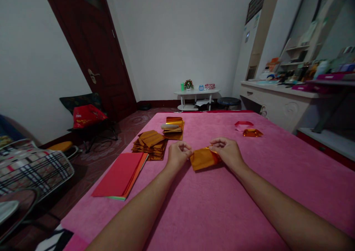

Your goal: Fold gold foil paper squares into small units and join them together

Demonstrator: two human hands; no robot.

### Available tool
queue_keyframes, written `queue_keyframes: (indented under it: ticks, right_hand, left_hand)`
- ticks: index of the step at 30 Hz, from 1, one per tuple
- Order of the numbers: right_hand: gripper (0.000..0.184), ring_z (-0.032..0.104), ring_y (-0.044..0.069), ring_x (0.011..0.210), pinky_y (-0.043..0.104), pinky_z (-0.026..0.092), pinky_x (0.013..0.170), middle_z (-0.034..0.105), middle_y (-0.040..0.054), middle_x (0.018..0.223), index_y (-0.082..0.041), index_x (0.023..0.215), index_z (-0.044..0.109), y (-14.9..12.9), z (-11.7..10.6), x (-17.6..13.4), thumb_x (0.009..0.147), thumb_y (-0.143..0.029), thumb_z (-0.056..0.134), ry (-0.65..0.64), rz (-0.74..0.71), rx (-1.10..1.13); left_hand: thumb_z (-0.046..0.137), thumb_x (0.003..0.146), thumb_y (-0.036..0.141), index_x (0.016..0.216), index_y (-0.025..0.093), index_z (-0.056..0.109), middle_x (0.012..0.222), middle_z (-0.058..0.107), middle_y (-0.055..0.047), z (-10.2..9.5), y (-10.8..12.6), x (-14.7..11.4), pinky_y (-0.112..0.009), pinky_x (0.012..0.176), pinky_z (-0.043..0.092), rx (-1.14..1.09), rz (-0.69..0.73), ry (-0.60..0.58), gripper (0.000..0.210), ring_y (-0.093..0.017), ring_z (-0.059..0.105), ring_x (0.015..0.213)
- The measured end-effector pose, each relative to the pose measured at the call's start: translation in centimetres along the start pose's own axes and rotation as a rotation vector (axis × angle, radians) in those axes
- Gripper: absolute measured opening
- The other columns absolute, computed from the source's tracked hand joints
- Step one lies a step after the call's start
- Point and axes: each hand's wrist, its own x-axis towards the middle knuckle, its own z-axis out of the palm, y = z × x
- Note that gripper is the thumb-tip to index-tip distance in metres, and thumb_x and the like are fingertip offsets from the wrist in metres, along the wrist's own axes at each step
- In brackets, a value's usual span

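The left hand (178,155) pinches the left end of a rectangular gold-orange foil paper (203,160) between thumb and forefinger, while the right hand (226,151) has its fingertips closed on the far right edge, where the foil glints redder. So the 2 hands grip 1 piece between them, low over a pink fabric surface (199,210); from here I can't tell whether its underside touches. Left of the grip and a little farther off sits a layered pile of dull gold foil papers (151,143). Just beyond that pile is a smaller bundle of bright gold foil sheets (179,129) with a smooth grey oval object (170,126) on it. Left of the grip, nearer the person, lies a flat stack of red paper sheets (120,174) with orange and green edges showing. Beyond the grip to the right, a red angular band (244,123) sits near a shiny orange foil piece (252,133). Well beyond, a low white table (196,92) carries a small potted plant (188,83).
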Motion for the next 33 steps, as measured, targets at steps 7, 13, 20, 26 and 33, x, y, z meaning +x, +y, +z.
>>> queue_keyframes:
  ticks: [7,13,20,26,33]
  right_hand:
    - [0.010,0.058,0.012,0.050,0.020,0.040,0.046,0.063,-0.0012,0.054,-0.020,0.061,0.067,1.8,-0.2,0.1,0.056,-0.013,0.061,-0.079,-0.077,-0.428]
    - [0.009,0.058,0.013,0.052,0.020,0.038,0.045,0.064,-0.0013,0.056,-0.020,0.062,0.066,1.7,-0.2,0.0,0.057,-0.014,0.061,-0.095,-0.081,-0.484]
    - [0.010,0.058,0.013,0.053,0.020,0.040,0.048,0.065,-0.0018,0.057,-0.021,0.062,0.066,1.9,-0.1,0.0,0.057,-0.014,0.062,-0.085,-0.102,-0.495]
    - [0.010,0.057,0.013,0.053,0.021,0.039,0.048,0.064,-0.0016,0.057,-0.022,0.062,0.066,1.7,0.0,-0.1,0.059,-0.014,0.061,-0.093,-0.118,-0.550]
    - [0.013,0.055,0.013,0.058,0.022,0.036,0.051,0.064,-0.0011,0.065,-0.022,0.067,0.066,0.9,0.2,-0.7,0.063,-0.012,0.059,-0.133,-0.152,-0.686]
  left_hand:
    - [0.059,0.066,0.015,0.071,0.023,0.072,0.066,0.069,-0.003,0.5,0.3,-1.3,-0.023,0.057,0.039,0.588,0.135,-0.018,0.015,-0.015,0.060,0.060]
    - [0.057,0.070,0.016,0.072,0.021,0.073,0.070,0.071,-0.007,0.7,0.9,-1.7,-0.026,0.060,0.038,0.668,0.136,-0.036,0.018,-0.019,0.063,0.066]
    - [0.057,0.070,0.015,0.070,0.022,0.073,0.073,0.070,-0.009,0.9,1.2,-1.8,-0.027,0.065,0.040,0.780,0.120,-0.008,0.018,-0.022,0.062,0.072]
    - [0.061,0.068,0.018,0.065,0.021,0.070,0.081,0.066,-0.010,0.9,0.9,-1.5,-0.028,0.063,0.039,0.923,0.109,0.059,0.010,-0.021,0.060,0.072]
    - [0.054,0.071,0.010,0.074,0.024,0.066,0.081,0.064,-0.004,0.5,0.2,-1.0,-0.027,0.067,0.038,0.882,0.185,-0.053,0.019,-0.019,0.059,0.078]
